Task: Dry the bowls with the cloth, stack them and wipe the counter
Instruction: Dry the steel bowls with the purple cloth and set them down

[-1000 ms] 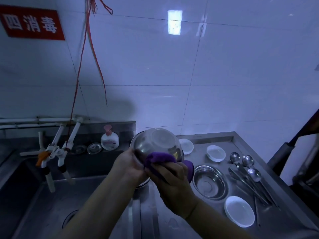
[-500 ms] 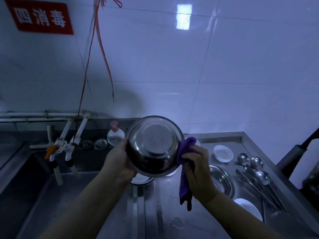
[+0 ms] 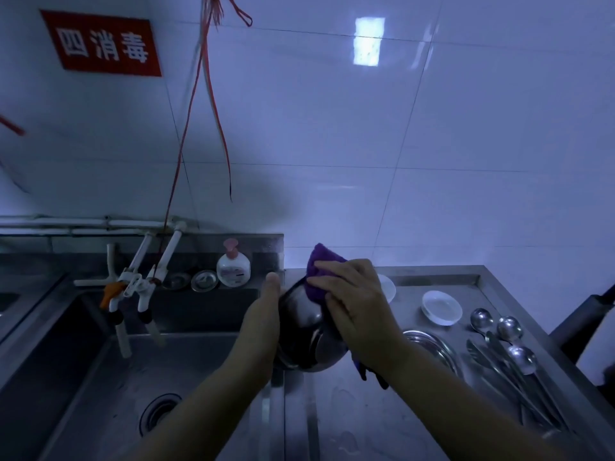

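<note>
While the left hand (image 3: 263, 319) lies flat, fingers straight, against the side of a round stainless-steel bowl (image 3: 304, 331) held above the seam between the steel sink (image 3: 100, 377) and the steel worktop (image 3: 382, 427), the right hand (image 3: 357, 309) presses a purple cloth (image 3: 317, 272) over the bowl's upper side, its grip closed on the fabric. A second steel bowl (image 3: 432, 349) rests on the worktop just right of the hands, beside two small white dishes (image 3: 442, 307) and several steel spoons (image 3: 509, 331).
</note>
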`<state>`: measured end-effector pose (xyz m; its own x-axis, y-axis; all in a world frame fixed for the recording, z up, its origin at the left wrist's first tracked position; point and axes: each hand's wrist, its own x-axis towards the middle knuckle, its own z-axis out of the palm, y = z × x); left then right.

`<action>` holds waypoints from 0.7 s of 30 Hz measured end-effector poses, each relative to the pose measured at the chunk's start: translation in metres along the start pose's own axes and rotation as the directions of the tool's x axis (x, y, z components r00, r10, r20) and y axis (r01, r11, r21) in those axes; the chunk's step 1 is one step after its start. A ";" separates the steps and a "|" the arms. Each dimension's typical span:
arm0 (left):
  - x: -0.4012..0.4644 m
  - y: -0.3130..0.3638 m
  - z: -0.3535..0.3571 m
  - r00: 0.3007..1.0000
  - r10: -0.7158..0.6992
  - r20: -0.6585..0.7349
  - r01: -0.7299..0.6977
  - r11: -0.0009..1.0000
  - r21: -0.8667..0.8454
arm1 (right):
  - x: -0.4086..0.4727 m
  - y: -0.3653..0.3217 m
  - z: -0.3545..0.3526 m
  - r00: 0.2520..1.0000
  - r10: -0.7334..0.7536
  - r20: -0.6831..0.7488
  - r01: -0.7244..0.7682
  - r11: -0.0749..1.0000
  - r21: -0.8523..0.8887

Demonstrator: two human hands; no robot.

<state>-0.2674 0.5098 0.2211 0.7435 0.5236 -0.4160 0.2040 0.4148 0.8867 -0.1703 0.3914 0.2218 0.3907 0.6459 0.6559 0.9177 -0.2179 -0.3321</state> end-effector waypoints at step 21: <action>0.018 -0.024 -0.032 0.378 0.503 0.777 -0.577 -0.528 0.623 | -0.034 0.019 0.010 0.991 -0.029 0.128 0.041 0.995 -0.090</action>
<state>-0.2788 0.5332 0.1860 0.8789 -0.1714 0.4452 -0.1401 -0.9848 -0.1026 -0.1666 0.3725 0.1866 0.3511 0.7406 0.5730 0.9358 -0.2561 -0.2424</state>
